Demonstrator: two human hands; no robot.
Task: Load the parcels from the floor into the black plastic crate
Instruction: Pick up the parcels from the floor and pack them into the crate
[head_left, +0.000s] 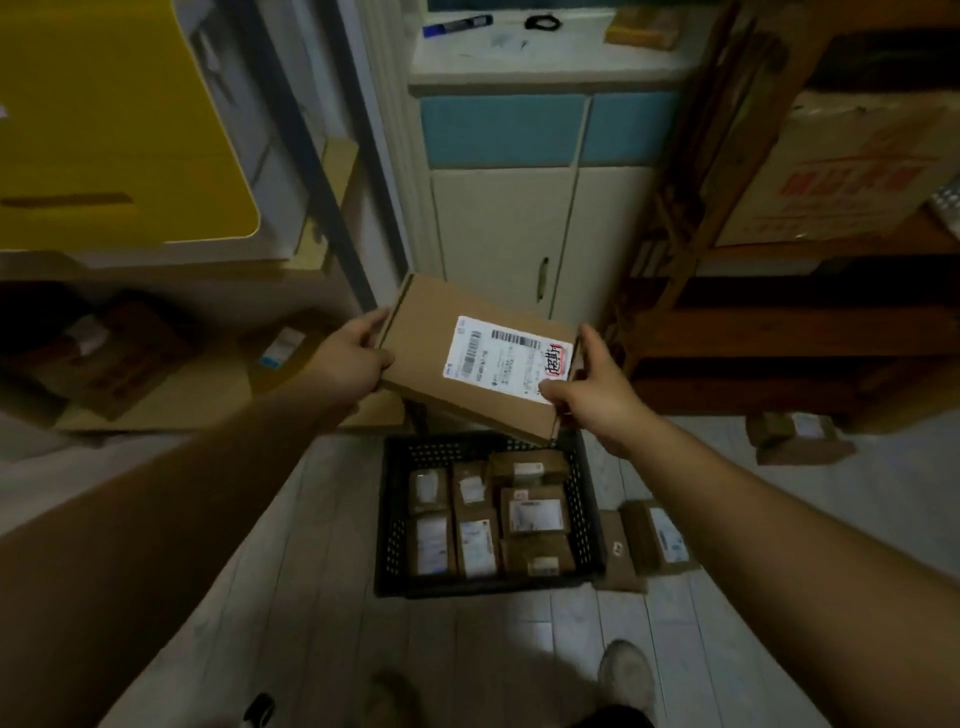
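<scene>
Crate (388, 519) on the floor, bottom layer almost full of small parcels (535, 515). Flat box (431, 332) held above its far rim, tilted, label up. Left hand (353, 359) grips its left edge, right hand (592, 387) pinches the right corner. Level it, lay flat on top; don't wedge.

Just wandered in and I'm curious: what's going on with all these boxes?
A person grips a flat cardboard parcel by opposite edges, left hand and right hand, above the black plastic crate on the floor. Several small parcels already lie in the crate; two more parcels sit beside it.
</scene>
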